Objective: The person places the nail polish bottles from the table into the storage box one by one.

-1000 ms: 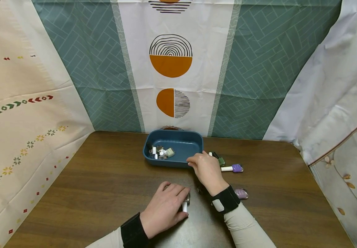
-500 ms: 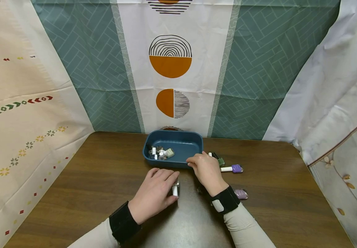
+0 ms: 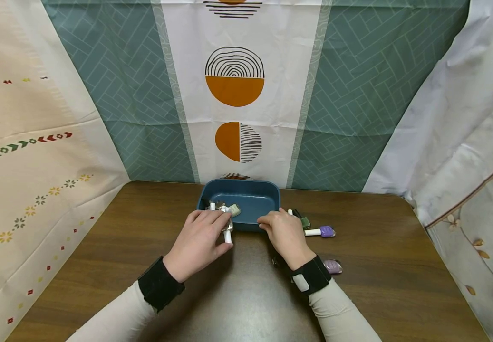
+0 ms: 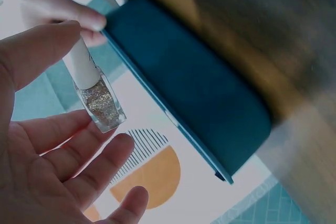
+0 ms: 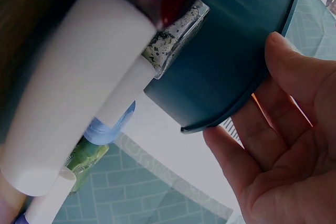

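Note:
My left hand (image 3: pixel 197 240) pinches a nail polish bottle (image 4: pixel 101 98) between thumb and fingers, beside the near left wall of a blue tray (image 3: pixel 248 226). Gold-silver glitter fills the clear bottle, and its cap is white. In the left wrist view the bottle stands apart from the tray's wall. At the tray's near right corner, my right hand (image 3: pixel 285 232) holds the rim, with the thumb on the outer wall and fingers over the edge. Several polish bottles (image 3: pixel 234 210) lie in the tray's left part, partly hidden by my left hand.
Right of the tray lie a purple polish bottle (image 3: pixel 327 232) and a green one (image 3: pixel 305 222). A lilac bottle (image 3: pixel 333 267) is partly behind my right wrist. In the right wrist view, a silver-flecked bottle (image 5: pixel 176 40) lies near the tray. Patterned cloth (image 3: pixel 237 142) hangs behind the table.
My left hand has moved forward and left with the nail polish bottle, from the table's middle to the tray's near left side. My right hand has stayed at the tray's rim.

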Motion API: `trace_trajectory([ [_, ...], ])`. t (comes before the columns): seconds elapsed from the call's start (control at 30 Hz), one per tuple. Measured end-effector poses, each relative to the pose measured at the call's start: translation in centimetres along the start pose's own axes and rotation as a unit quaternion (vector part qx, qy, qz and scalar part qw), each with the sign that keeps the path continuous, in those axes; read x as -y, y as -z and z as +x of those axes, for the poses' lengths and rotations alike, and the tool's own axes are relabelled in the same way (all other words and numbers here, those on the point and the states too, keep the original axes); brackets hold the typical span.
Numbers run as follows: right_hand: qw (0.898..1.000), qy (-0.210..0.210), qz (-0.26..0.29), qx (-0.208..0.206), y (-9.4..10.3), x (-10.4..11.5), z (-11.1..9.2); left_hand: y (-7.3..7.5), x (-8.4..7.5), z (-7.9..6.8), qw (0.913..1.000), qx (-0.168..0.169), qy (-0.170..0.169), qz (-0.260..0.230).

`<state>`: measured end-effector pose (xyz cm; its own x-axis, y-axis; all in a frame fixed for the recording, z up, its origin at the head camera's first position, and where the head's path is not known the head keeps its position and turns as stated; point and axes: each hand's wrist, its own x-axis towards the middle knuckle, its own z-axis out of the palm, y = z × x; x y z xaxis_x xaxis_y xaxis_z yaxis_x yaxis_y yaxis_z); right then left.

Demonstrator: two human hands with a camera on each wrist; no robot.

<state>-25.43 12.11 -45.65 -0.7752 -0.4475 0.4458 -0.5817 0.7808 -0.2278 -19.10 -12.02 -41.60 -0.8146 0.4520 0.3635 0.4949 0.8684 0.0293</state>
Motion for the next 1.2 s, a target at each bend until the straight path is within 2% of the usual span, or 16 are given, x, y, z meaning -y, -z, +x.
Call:
trace_trajectory([
  [0.27, 1.000, 0.005, 0.005, -0.004, -0.1, -0.1, 0.0, 0.2, 2.4, 1.5, 0.9992, 0.008, 0.040, -0.007],
  [0.6, 1.000, 0.007, 0.008, -0.009, -0.1, -0.1, 0.0, -0.5, 5.2, 3.0, 0.9980, 0.022, 0.057, -0.014],
  [0.87, 1.000, 0.005, 0.005, -0.008, 0.0, -0.1, -0.1, -1.2, 6.4, 3.5, 0.9957, 0.038, 0.081, -0.021],
  [1.2, 1.000, 0.005, 0.007, -0.007, -0.1, 0.0, -0.1, -2.3, 7.4, 4.6, 0.9944, 0.051, 0.093, -0.006],
])
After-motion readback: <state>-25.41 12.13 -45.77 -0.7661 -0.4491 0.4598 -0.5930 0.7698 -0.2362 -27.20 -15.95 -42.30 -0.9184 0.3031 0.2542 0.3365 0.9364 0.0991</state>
